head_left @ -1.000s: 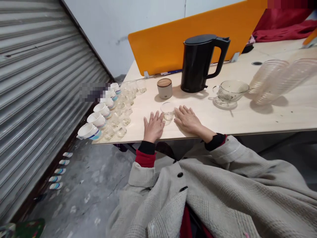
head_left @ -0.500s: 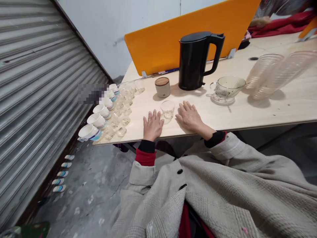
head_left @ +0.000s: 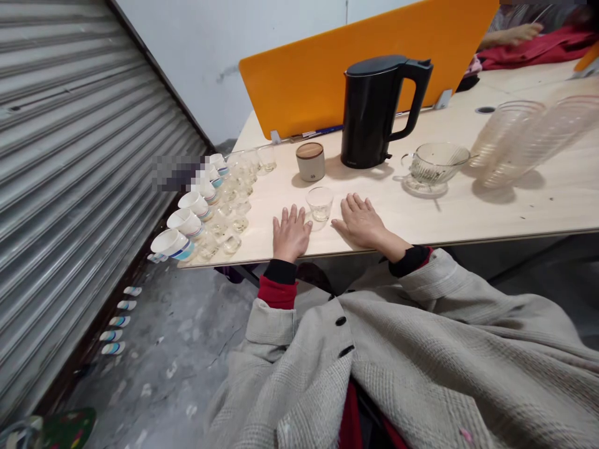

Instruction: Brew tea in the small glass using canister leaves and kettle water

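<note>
My left hand point(head_left: 291, 234) lies flat on the pale wooden table point(head_left: 468, 218), fingers stretched out. My right hand point(head_left: 359, 221) also rests palm down, its fingers extended. Between them stands a small clear cup point(head_left: 320, 204), upright; neither hand grips it. Behind that cup is a grey canister point(head_left: 311, 163) with a wooden lid. A black electric kettle point(head_left: 374, 118) stands farther back, its handle to the right. Right of my right hand, a ribbed glass cup point(head_left: 435, 165) sits on a glass saucer point(head_left: 423, 187).
Rows of white paper cups point(head_left: 185, 221) and small clear cups point(head_left: 231, 242) line the table's left end. Stacked clear plastic cups point(head_left: 510, 143) stand at right. An orange divider point(head_left: 290, 93) runs along the back. Beyond it, another person's hand point(head_left: 519, 34) is near red cloth point(head_left: 552, 50).
My view has shifted slightly, so the table's things sit a little farther right in the picture. Both hands stay flat. The other person's hand shows more clearly at the upper right.
</note>
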A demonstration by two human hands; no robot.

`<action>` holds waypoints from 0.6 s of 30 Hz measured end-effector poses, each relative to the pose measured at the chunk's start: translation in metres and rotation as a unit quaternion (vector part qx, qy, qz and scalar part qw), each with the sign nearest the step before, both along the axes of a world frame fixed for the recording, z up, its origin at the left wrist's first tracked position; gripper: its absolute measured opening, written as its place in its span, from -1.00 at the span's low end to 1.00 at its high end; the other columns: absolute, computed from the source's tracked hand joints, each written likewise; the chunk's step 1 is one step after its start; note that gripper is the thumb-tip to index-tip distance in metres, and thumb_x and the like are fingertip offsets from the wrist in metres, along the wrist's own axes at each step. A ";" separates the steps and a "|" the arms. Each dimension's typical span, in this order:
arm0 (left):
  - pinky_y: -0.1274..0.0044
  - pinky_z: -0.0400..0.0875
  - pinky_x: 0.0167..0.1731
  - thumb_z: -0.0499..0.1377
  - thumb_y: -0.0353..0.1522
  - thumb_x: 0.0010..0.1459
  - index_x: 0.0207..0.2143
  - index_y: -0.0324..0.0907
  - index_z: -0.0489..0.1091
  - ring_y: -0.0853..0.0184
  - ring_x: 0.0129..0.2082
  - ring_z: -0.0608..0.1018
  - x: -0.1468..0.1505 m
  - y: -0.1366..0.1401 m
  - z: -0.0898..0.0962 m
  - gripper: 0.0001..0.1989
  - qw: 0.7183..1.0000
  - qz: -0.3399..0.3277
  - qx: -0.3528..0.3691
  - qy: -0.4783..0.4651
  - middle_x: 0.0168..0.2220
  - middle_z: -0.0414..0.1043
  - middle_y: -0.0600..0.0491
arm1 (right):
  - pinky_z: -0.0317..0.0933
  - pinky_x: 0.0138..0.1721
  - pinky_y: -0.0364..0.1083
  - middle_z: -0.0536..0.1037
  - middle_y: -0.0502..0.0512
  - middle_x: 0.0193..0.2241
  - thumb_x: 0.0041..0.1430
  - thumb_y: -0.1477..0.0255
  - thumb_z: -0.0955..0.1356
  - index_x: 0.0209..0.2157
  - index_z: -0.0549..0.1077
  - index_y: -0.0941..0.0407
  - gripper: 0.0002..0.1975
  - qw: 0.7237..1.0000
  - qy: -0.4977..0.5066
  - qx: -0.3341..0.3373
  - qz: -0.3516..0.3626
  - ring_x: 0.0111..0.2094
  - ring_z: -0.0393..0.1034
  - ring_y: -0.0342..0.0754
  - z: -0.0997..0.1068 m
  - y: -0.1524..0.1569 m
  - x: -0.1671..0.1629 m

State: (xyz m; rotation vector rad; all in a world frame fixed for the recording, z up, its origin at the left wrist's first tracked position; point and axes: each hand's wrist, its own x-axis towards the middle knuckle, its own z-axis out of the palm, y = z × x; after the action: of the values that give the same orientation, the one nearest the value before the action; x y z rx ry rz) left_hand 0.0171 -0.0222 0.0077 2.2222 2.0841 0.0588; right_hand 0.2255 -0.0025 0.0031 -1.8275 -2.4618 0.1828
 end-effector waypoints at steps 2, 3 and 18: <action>-0.01 -0.14 0.53 -0.21 -0.12 0.52 0.55 -0.13 0.00 0.02 0.60 -0.08 0.000 0.000 0.000 -0.35 1.000 0.000 0.001 0.005 0.60 -0.17 0.01 | -0.23 0.51 0.31 -0.04 0.58 0.52 0.48 0.08 0.12 0.46 0.09 0.50 -0.16 1.000 0.000 0.005 0.005 0.56 -0.19 0.39 0.000 -0.001 0.001; -0.01 -0.14 0.53 -0.21 -0.12 0.52 0.55 -0.12 0.00 0.02 0.60 -0.08 0.000 0.001 -0.001 -0.35 1.000 -0.001 0.001 0.008 0.60 -0.17 0.01 | -0.22 0.51 0.32 -0.03 0.59 0.52 0.48 0.08 0.12 0.46 0.10 0.50 -0.16 1.000 0.000 0.008 0.008 0.55 -0.19 0.40 0.000 -0.002 0.001; -0.01 -0.14 0.52 -0.21 -0.12 0.51 0.54 -0.12 0.02 0.00 0.60 -0.07 -0.001 0.001 -0.001 -0.35 1.000 -0.002 0.004 0.004 0.60 -0.15 0.01 | -0.22 0.50 0.33 -0.04 0.59 0.52 0.48 0.06 0.11 0.47 0.08 0.50 -0.14 1.000 -0.004 0.007 0.010 0.56 -0.20 0.40 -0.002 -0.002 0.001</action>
State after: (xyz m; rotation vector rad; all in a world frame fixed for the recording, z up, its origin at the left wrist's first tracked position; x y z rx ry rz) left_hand 0.0161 -0.0213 0.0064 2.2351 2.0862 0.0578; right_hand 0.2268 -0.0045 0.0009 -1.8016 -2.4816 0.1604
